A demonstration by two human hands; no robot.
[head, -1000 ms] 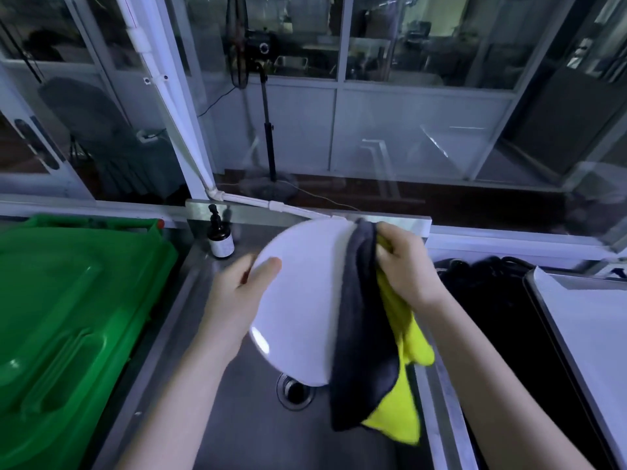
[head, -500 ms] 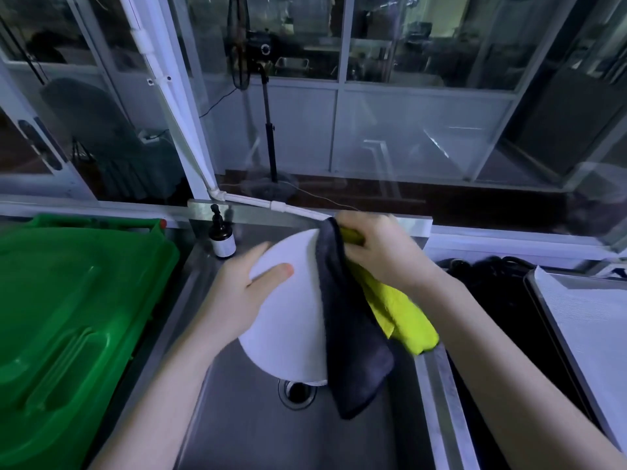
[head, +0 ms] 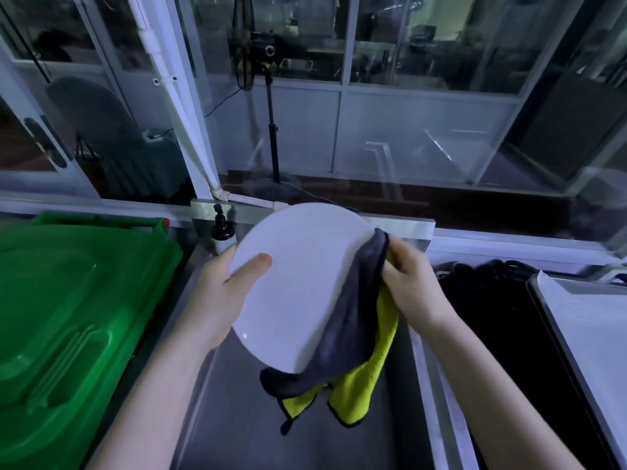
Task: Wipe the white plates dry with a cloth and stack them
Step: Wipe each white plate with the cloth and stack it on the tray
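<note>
- A white plate is held in the air above the sink, tilted so that its broad face turns up toward the camera. It touches neither the basin nor anything else in it.
- The left hand grips the plate's left rim over the sink's left half. The thumb lies flat on the plate's face, and the other fingers are hidden behind the plate.
- The right hand is over the sink's right half, its fingers curled round a bunched part of the cloth and pressing it against the plate's right rim.
- The cloth is grey on one side and yellow on the other, with a dark edging. It wraps over the plate's right edge, its grey side lying on the face. The rest hangs loose below the plate's lower rim, above the basin floor and clear of it.
- The sink is a steel basin. Most of its floor is covered from view by the plate, the cloth and both forearms.
- A dark pump bottle stands at the sink's far left corner, partly hidden behind the plate's rim.
- A green plastic bin with its lid down lies just left of the sink.
- Right of the sink sits a black heap that is too dark to identify, and beyond it a metal tray with a pale lining.
</note>
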